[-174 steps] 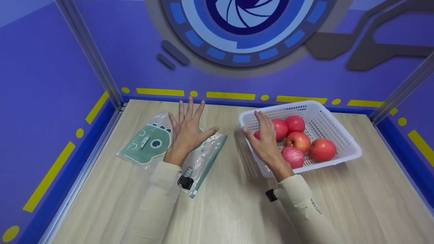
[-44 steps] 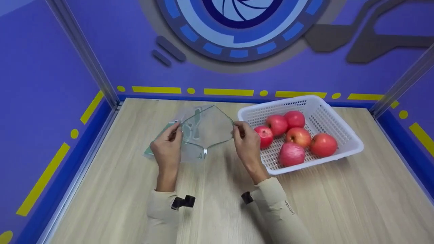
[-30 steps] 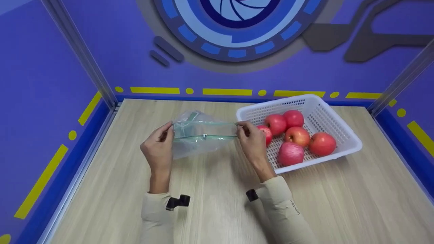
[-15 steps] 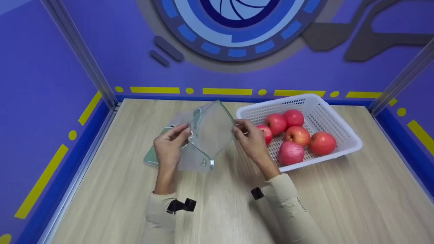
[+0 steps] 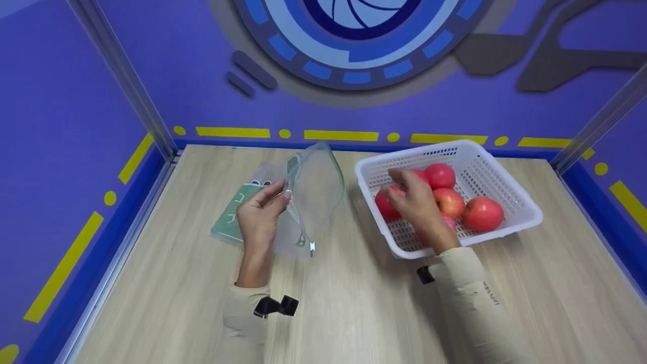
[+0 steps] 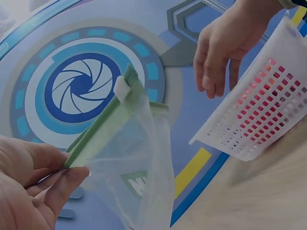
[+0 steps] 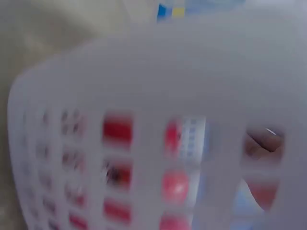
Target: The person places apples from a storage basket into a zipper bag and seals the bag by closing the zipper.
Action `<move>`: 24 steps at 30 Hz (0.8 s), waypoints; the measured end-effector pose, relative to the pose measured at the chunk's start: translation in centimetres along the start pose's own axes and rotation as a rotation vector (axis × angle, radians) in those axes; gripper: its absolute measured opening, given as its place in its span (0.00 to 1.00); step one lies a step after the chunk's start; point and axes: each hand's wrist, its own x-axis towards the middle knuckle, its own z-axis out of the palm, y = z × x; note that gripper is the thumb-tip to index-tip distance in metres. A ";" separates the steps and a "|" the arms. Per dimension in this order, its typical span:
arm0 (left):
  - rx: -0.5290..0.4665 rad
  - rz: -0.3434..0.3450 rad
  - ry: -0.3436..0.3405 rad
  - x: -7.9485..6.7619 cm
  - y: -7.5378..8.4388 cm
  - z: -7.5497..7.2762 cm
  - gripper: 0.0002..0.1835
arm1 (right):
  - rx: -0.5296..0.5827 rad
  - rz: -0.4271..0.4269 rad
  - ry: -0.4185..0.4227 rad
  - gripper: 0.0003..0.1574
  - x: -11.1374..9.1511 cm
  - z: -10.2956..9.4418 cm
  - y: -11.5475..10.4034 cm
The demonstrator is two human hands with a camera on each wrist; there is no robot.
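Note:
My left hand pinches the mouth edge of a clear zip bag between thumb and fingers. The bag's mouth gapes towards the right, with a white slider at its near corner. Its green printed part lies to the left, partly behind the hand. In the left wrist view, the thumb and finger hold the green zip strip. My right hand hangs over the left part of the white basket, fingers loosely bent, nothing in them. A red apple shows right under its fingertips.
Several more red apples sit in the basket, some partly covered by the right hand. The basket's perforated wall fills the right wrist view, blurred. Blue printed panels stand behind and beside the wooden table.
Both hands spread the bag's mouth after lying flat earlier. My right hand has since let go of the bag and moved right, over the basket. The left hand keeps its pinch.

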 end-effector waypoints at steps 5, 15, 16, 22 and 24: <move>0.017 -0.016 -0.021 0.0 -0.2 0.2 0.15 | -0.093 0.021 -0.061 0.37 0.0 -0.6 2.3; 0.016 -0.031 -0.018 -0.2 -0.2 0.2 0.14 | -0.197 0.083 -0.181 0.41 0.1 -0.5 3.1; 0.017 -0.032 -0.018 -0.2 -0.2 0.2 0.14 | -0.216 0.083 -0.193 0.41 0.1 -0.5 3.2; 0.030 -0.041 -0.021 -0.2 -0.1 0.3 0.14 | -0.316 0.047 -0.242 0.43 0.1 -0.3 3.3; 0.031 -0.044 -0.022 -0.2 -0.1 0.2 0.14 | -0.339 0.045 -0.256 0.44 0.1 -0.2 3.3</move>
